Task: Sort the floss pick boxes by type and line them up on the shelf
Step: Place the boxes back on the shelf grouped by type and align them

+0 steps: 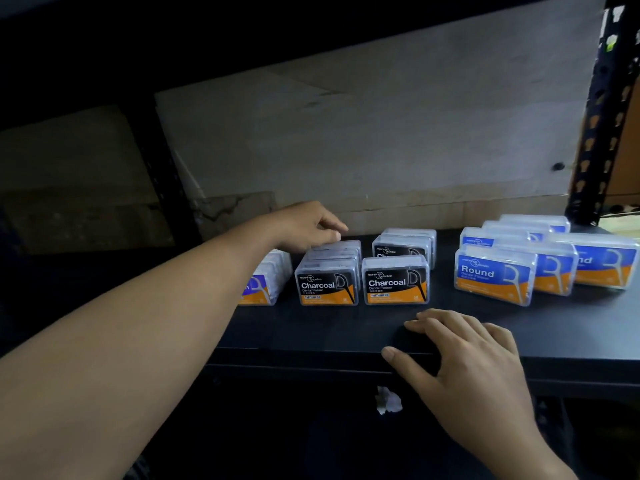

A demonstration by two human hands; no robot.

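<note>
Black Charcoal floss pick boxes stand in two rows on the dark shelf [311, 327]: a left row [327, 284] several deep and a right row [395, 281] with a gap behind its front box. Blue Round boxes [493, 277] cluster loosely at the right. A purple-labelled row [263, 282] is partly hidden behind my left forearm. My left hand [304, 225] reaches over the back of the left Charcoal row, fingertips touching the rearmost box top. My right hand [464, 351] rests flat on the shelf's front edge, fingers spread, holding nothing.
A perforated black upright [602, 112] stands at the right rear corner. A pale board [381, 133] backs the shelf. An upper shelf [173, 15] overhangs. A crumpled white scrap [388, 400] lies below the front edge.
</note>
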